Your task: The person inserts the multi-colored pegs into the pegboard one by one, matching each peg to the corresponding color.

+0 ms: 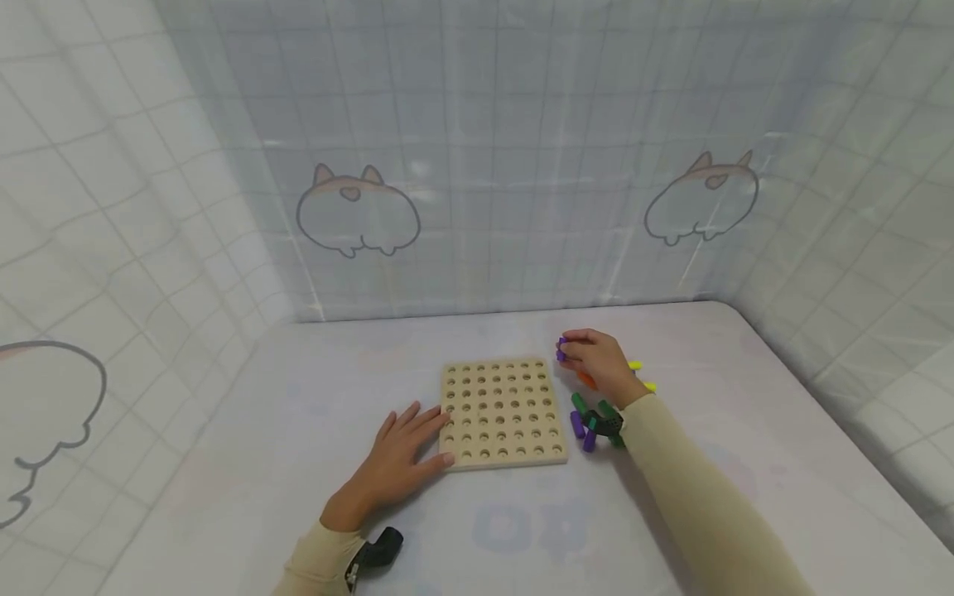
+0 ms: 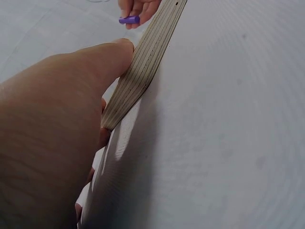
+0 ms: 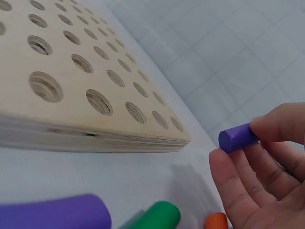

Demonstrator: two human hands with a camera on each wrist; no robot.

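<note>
A wooden peg board (image 1: 503,411) with rows of round empty holes lies flat on the white table. My left hand (image 1: 402,451) rests flat beside its left edge, fingers straight against the board's side (image 2: 143,67). My right hand (image 1: 599,364) hovers just past the board's far right corner and pinches a short purple peg (image 3: 237,137) between thumb and fingers; that purple peg (image 1: 561,349) pokes out on the left of the hand. The board's top (image 3: 71,71) fills the right wrist view.
Loose pegs lie right of the board: purple (image 1: 577,425), green (image 1: 580,403), orange (image 1: 586,379) and yellow (image 1: 635,365) ones. The table (image 1: 261,463) is enclosed by checked white curtain walls at the back and both sides.
</note>
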